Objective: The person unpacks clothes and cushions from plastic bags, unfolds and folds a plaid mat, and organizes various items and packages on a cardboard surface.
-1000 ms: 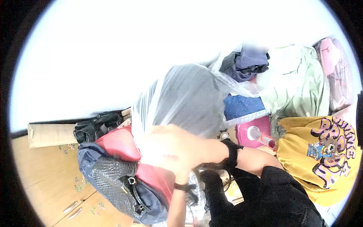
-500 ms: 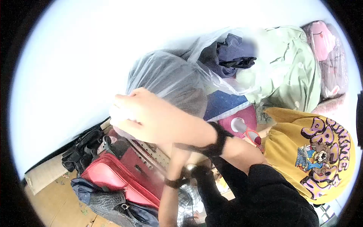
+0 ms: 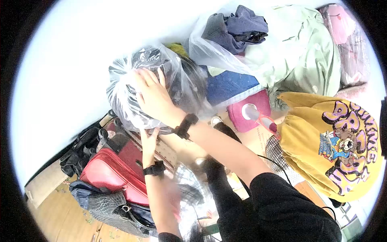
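A clear plastic bag (image 3: 183,82) stuffed with dark contents stands against the pale wall, its gathered end bunched toward the left. My right hand (image 3: 155,97) lies on top of it with the fingers spread over the plastic. Lower down, my left hand (image 3: 149,141) touches the bag's near underside, thumb and a finger apart; the other fingers are partly hidden. Each wrist wears a dark band. Behind the bag a second, open clear bag holds dark blue clothing (image 3: 238,30).
A red case (image 3: 117,171) and a black crocodile-pattern handbag (image 3: 107,211) lie at lower left. To the right are a blue fabric item (image 3: 229,86), a magenta item (image 3: 250,111), a light green bundle (image 3: 302,52), a yellow printed bag (image 3: 322,149) and a wrapped pink item (image 3: 342,28).
My right hand has gone from a closed shape in front of the bag to spread fingers on top of it. The left hand has moved up and left to the bag. The bag has turned and shifted left.
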Motion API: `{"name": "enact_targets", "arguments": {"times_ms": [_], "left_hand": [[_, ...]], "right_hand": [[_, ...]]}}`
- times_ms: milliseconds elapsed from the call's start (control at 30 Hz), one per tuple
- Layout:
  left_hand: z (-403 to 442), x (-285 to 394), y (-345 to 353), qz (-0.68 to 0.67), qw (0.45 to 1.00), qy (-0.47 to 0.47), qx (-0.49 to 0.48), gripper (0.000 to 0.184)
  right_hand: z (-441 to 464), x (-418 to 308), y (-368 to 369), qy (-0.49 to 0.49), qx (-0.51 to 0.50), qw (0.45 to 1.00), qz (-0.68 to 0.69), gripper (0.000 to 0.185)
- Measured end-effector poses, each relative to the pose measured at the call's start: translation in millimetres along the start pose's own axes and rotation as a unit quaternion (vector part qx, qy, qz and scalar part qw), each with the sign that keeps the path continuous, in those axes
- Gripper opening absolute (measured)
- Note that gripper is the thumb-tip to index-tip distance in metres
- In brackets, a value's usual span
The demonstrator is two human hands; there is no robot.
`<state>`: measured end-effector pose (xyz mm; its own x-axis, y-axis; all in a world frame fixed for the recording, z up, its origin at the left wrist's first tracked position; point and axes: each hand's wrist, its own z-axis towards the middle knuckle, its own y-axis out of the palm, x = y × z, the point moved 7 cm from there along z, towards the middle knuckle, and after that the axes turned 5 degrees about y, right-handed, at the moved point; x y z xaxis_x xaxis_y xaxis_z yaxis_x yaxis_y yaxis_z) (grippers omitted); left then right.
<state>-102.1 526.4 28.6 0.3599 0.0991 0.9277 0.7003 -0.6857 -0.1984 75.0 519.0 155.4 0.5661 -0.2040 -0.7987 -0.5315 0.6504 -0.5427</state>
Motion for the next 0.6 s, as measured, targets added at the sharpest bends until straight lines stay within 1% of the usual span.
{"name": "enact_targets", "arguments": {"times_ms": [33, 67, 100, 167, 200, 233, 300, 333, 367, 433, 467, 500, 567, 600], "left_hand": [[-2.5, -1.7, -3.4, -0.047, 0.999, -0.005, 0.006, 0.071], [-6.5, -2.0, -5.8, -0.073, 0.997, 0.007, 0.004, 0.071], [-11.8, -3.1, -11.8, -0.021, 1.0, 0.013, 0.011, 0.074], [-18.6, -11.4, -19.3, -0.041, 0.997, 0.024, 0.057, 0.078], [-23.0, -16.4, -23.8, -0.055, 0.995, 0.02, 0.077, 0.077], [-24.9, -20.7, -24.9, -0.056, 0.995, 0.018, 0.077, 0.077], [-26.1, -24.1, -36.3, -0.082, 0.992, 0.028, 0.097, 0.066], [-24.1, -25.5, -42.0, -0.065, 0.991, 0.052, 0.101, 0.053], [-23.9, -29.9, -45.8, -0.065, 0.991, 0.052, 0.103, 0.053], [-26.4, -29.0, -55.7, -0.081, 0.981, 0.062, 0.167, 0.046], [-29.8, -25.0, -55.9, -0.065, 0.978, 0.056, 0.188, 0.047], [-32.0, -19.5, -54.2, -0.065, 0.979, 0.054, 0.186, 0.047], [-37.1, -15.8, -48.3, -0.056, 0.98, 0.025, 0.188, 0.053], [-39.0, -11.7, -38.7, -0.052, 0.99, 0.033, 0.13, 0.057]], "right_hand": [[-7.4, -1.9, -3.6, 0.017, 0.014, 1.0, -0.004, 0.058], [-15.6, -1.7, -2.3, 0.027, 0.003, 1.0, -0.016, 0.061], [-24.9, -3.7, -3.4, 0.027, -0.001, 0.999, -0.017, 0.061], [-44.5, -5.8, -9.6, 0.037, 0.013, 0.999, -0.02, 0.061], [-56.5, -1.7, -7.8, 0.057, 0.004, 0.998, -0.017, 0.063], [-68.3, 1.1, -7.3, 0.076, 0.007, 0.997, -0.014, 0.064], [-91.7, 7.2, -5.7, 0.09, 0.007, 0.996, -0.008, 0.064], [-102.2, 9.8, -4.2, 0.103, 0.001, 0.994, -0.02, 0.064], [-110.8, 11.4, -4.0, 0.102, 0.0, 0.995, -0.019, 0.064], [-124.5, 16.2, -4.3, 0.116, -0.014, 0.993, -0.031, 0.064], [-130.1, 17.3, -6.6, 0.116, -0.016, 0.993, -0.028, 0.065], [-135.5, 19.5, -10.1, 0.119, -0.016, 0.992, -0.028, 0.065], [-145.9, 28.1, -15.0, 0.128, -0.038, 0.99, -0.037, 0.065], [-152.6, 33.3, -18.5, 0.137, -0.037, 0.989, -0.037, 0.064]]}}
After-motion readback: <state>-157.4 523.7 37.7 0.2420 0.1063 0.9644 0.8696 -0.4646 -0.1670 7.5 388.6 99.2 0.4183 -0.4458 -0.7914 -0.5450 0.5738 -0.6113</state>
